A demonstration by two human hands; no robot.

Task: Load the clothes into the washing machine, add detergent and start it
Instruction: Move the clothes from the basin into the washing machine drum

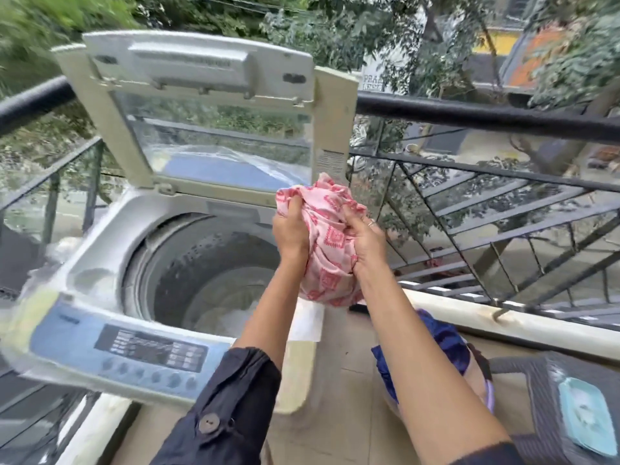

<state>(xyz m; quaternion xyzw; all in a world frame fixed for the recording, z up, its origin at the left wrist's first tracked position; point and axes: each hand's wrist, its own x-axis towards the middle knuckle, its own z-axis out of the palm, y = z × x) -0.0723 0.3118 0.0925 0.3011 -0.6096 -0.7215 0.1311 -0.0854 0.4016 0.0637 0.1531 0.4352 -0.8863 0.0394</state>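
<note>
A top-loading washing machine (110,229) stands on a balcony with its lid (201,105) raised upright. Its drum (214,273) is open, and something pale lies at the bottom. A bunched pink cloth with a red pattern (327,243) hangs over the drum's right rim. My left hand (290,229) grips it on the left and my right hand (364,243) grips it on the right. The blue control panel (147,352) runs along the machine's near edge.
A black metal railing (486,119) borders the balcony behind and to the right. A heap of blue and purple clothes (446,344) lies on the floor under my right arm. A dark woven stool (543,397) with a light blue container (583,417) on it stands at lower right.
</note>
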